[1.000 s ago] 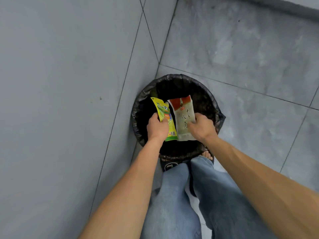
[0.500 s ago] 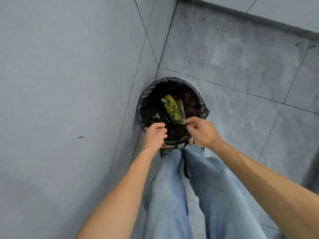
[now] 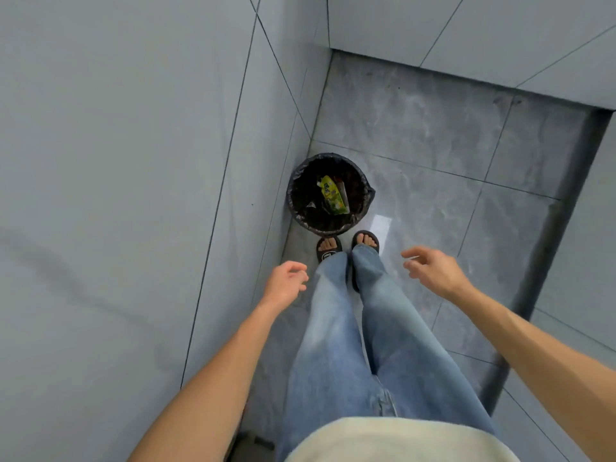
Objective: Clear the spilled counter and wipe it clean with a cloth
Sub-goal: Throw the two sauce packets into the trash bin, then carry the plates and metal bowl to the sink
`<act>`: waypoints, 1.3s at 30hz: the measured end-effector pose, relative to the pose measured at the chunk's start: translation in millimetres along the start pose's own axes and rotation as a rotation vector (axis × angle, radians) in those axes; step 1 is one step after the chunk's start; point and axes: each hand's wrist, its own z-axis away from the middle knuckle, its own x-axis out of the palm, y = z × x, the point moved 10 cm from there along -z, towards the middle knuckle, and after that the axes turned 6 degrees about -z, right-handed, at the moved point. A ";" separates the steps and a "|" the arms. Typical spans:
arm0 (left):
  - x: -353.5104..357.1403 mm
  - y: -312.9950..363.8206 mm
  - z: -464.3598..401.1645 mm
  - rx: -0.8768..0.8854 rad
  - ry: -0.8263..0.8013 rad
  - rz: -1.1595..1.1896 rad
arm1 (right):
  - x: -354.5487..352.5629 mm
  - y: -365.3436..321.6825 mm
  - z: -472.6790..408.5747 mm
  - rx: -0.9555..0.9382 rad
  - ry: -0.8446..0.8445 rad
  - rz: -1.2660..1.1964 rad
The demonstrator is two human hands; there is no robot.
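- Standing by one bin (image 3: 294, 208) lined with a black bag, a person shows two feet in two black slippers (image 3: 366, 241) just beside its near rim.
- Inside the bin lie two packets: one yellow-green packet (image 3: 333, 196) and, under its right edge, a second packet (image 3: 341, 187), mostly hidden.
- Left hand (image 3: 286, 285) hangs near the bin, fingers loosely apart, empty.
- Right hand (image 3: 433, 269), also near, is spread and empty.
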 end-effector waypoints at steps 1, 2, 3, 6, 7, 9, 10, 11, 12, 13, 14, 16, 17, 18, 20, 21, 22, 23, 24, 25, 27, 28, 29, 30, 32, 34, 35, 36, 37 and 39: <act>-3.2 -0.5 16.0 0.006 -0.001 -0.017 | -4.0 2.7 14.2 0.003 0.001 -0.010; -6.3 -0.2 30.2 0.013 -0.002 -0.033 | -7.4 5.0 26.3 0.005 0.006 -0.020; -8.8 -0.5 43.8 0.014 -0.004 -0.050 | -10.5 8.1 38.2 0.010 0.011 -0.031; -15.1 -3.8 72.4 0.019 -0.006 -0.101 | -16.3 16.2 67.3 0.020 0.038 -0.052; -17.1 -5.1 79.1 0.026 -0.007 -0.111 | -18.0 18.1 75.6 0.021 0.053 -0.061; -22.4 -7.7 89.0 0.034 0.007 -0.135 | -21.8 21.3 90.8 0.022 0.093 -0.098; -25.1 -9.5 92.7 0.038 0.013 -0.152 | -22.9 24.0 98.9 0.025 0.116 -0.129; -27.4 -11.3 95.4 0.042 0.013 -0.168 | -23.3 27.9 107.6 0.031 0.140 -0.163; -29.1 -12.5 96.5 0.045 0.009 -0.186 | -23.2 32.1 116.2 0.041 0.167 -0.198; -30.6 -12.9 96.8 0.050 -0.001 -0.219 | -22.1 37.9 125.7 0.057 0.198 -0.236; -32.2 -11.6 96.0 0.059 -0.013 -0.262 | -19.9 44.3 135.0 0.077 0.231 -0.277; -34.9 -3.8 91.9 0.087 -0.040 -0.357 | -10.6 60.4 153.3 0.126 0.293 -0.368; -36.4 2.2 89.5 0.102 -0.052 -0.407 | -2.2 70.7 162.3 0.157 0.320 -0.421; -36.8 9.6 87.2 0.122 -0.066 -0.459 | 9.2 82.7 172.1 0.192 0.346 -0.480; -33.5 27.2 81.5 0.179 -0.092 -0.562 | 38.4 108.6 192.6 0.258 0.393 -0.605; -29.8 37.0 78.9 0.209 -0.106 -0.612 | 56.1 121.7 203.2 0.290 0.412 -0.680; -24.2 47.0 77.6 0.239 -0.122 -0.665 | 75.8 135.6 214.8 0.327 0.430 -0.763; -16.7 57.1 78.1 0.270 -0.140 -0.724 | 97.6 150.5 228.0 0.370 0.451 -0.842; -7.6 67.2 80.3 0.302 -0.157 -0.790 | 121.6 166.2 242.0 0.417 0.471 -0.912; 2.8 77.3 84.2 0.338 -0.172 -0.861 | 148.4 181.8 256.6 0.468 0.490 -0.972; 29.0 96.4 95.3 0.423 -0.205 -0.999 | 205.2 208.5 285.2 0.568 0.524 -1.078; 44.8 104.6 101.9 0.469 -0.230 -1.056 | 233.1 218.0 298.9 0.617 0.537 -1.130; 61.8 111.1 108.9 0.513 -0.258 -1.109 | 260.8 226.0 312.4 0.667 0.546 -1.183; 78.4 115.9 116.1 0.555 -0.281 -1.161 | 288.4 232.0 324.4 0.714 0.548 -1.241; 109.0 120.5 132.3 0.629 -0.317 -1.258 | 341.2 235.9 344.2 0.791 0.537 -1.359; 137.3 120.7 147.7 0.692 -0.348 -1.324 | 380.9 232.8 356.5 0.829 0.557 -1.471; 150.7 119.3 154.7 0.718 -0.361 -1.357 | 395.0 231.0 360.7 0.840 0.581 -1.521; 163.7 116.9 160.9 0.742 -0.371 -1.396 | 407.0 230.0 364.0 0.847 0.604 -1.561; 176.3 113.0 167.0 0.762 -0.379 -1.444 | 418.7 230.4 366.8 0.852 0.623 -1.594; 199.5 100.8 178.3 0.803 -0.390 -1.552 | 440.7 232.5 368.9 0.848 0.639 -1.686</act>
